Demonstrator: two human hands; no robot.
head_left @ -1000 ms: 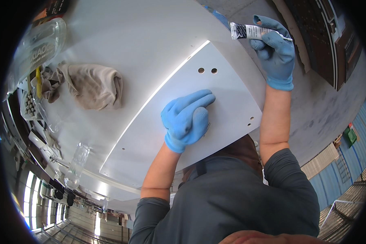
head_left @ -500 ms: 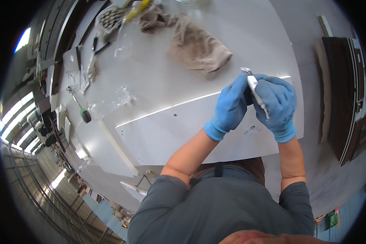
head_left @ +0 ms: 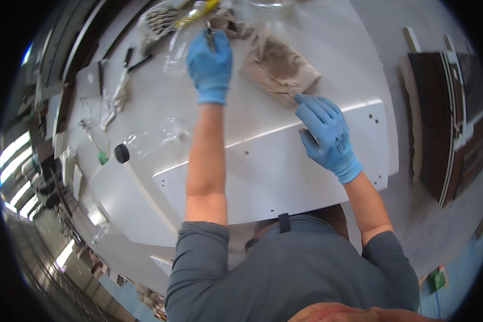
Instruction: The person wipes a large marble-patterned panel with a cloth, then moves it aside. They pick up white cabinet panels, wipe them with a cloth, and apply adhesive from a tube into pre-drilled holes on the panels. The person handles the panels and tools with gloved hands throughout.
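My left hand [head_left: 210, 67], in a blue glove, reaches to the far side of the table. Its thumb and fingers close around something small and dark at their tips, too blurred to name. Beside it lie a clear plastic bottle [head_left: 182, 45] and a crumpled brown cloth [head_left: 225, 22]. My right hand [head_left: 327, 131], gloved likewise, is open above a white panel [head_left: 284, 161] with small drilled holes. Its outstretched fingertips are at the near corner of a stained beige cloth [head_left: 279, 61]; whether they touch it, I cannot tell.
At left are a round black piece [head_left: 122, 153], a screwdriver's green handle [head_left: 103, 157] and a second clear bottle [head_left: 155, 137]. A bag of small round pieces [head_left: 161, 22] and a yellow object [head_left: 198, 13] lie far off. Dark boards [head_left: 434, 123] are stacked at right.
My hands have parted; the left has reached far and left. The slim white tool has left my right hand, whose fingers have straightened. The round black piece now shows at left.
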